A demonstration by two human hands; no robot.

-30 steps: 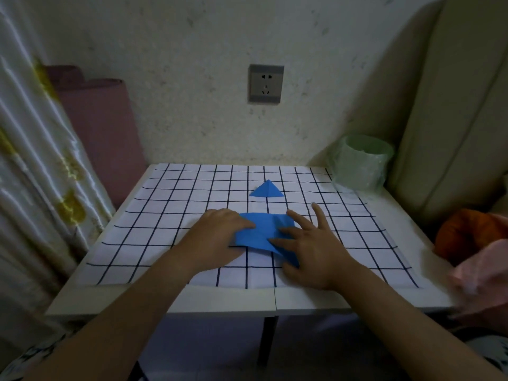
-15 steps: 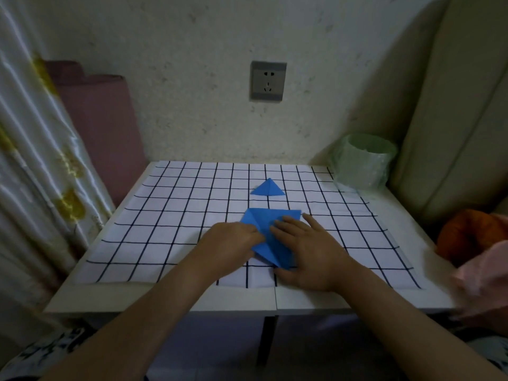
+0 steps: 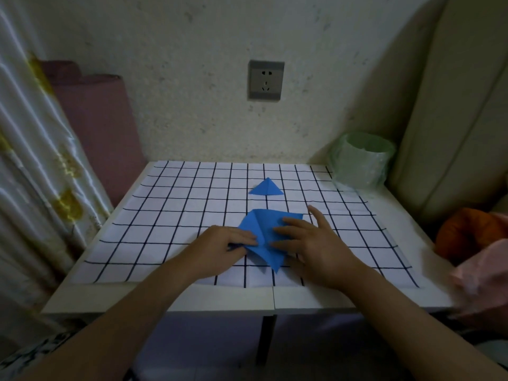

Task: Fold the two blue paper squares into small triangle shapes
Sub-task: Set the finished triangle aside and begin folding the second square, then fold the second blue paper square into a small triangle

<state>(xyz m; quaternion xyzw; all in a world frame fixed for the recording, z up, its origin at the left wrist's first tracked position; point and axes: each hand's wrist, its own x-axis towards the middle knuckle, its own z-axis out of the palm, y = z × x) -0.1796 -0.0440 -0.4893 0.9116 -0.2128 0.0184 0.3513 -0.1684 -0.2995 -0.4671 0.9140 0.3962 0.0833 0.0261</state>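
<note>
Task thing: the half-folded blue paper (image 3: pixel 261 226) lies flat on the grid sheet (image 3: pixel 165 215), in the lower centre of the frame, between your two hands.
Its lie: the long straight edge runs left to right along the top. The body narrows to a tip that points down the frame towards you and leans a little right.
Left grip: your left hand (image 3: pixel 217 247) has its fingers curled in and pinches the paper's left corner, where a flap is turned over.
Right grip: your right hand (image 3: pixel 319 248) lies flat with straight fingers, pressing the right half of the paper onto the desk (image 3: pixel 220 296). It holds nothing.
The relation that counts: the raised flap sits just right of your left fingertips and just left of your right ones. The fold line runs up and down the frame between them.
Nearer hand: the left hand already has the flap. The right looks best placed to pin the sheet and then flatten the crease.
Judged step: this looks like the second square, mid-fold and not yet a small triangle.
Done piece: a small blue triangle (image 3: pixel 266 187) lies above the hands in mid frame, apart from them, with its tip pointing to the wall.
Container: a green bin (image 3: pixel 360 160) lined with a thin plastic bag stands at the desk's upper right corner, well apart from the paper.
Bin contents: you cannot tell from this angle.
</note>
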